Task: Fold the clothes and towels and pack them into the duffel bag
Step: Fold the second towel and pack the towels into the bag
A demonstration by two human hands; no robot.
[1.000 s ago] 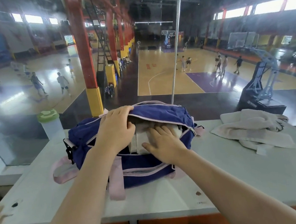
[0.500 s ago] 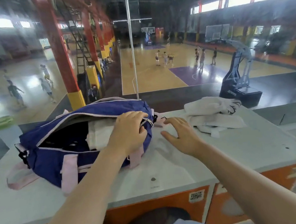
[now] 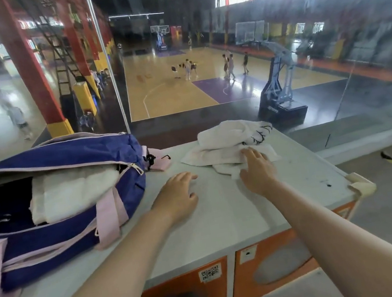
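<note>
A blue duffel bag [image 3: 68, 154] with pink straps lies unzipped on the left of the grey countertop [image 3: 225, 215]. Inside it sit a folded white towel [image 3: 74, 192] and something black [image 3: 0, 205]. A crumpled white garment [image 3: 227, 141] with black marks lies at the far right of the counter. My right hand [image 3: 257, 172] rests on the near edge of that garment, fingers on the cloth. My left hand [image 3: 176, 197] hovers over the bare counter between bag and garment, fingers loosely spread and holding nothing.
A glass wall stands right behind the counter, with a basketball court and players beyond it. The counter's right corner has a beige guard [image 3: 360, 184]. Orange cabinet fronts [image 3: 278, 263] sit below the counter.
Both hands have left the bag and moved right. My right hand has reached the white garment. The view has swung right, so the bag sits further left.
</note>
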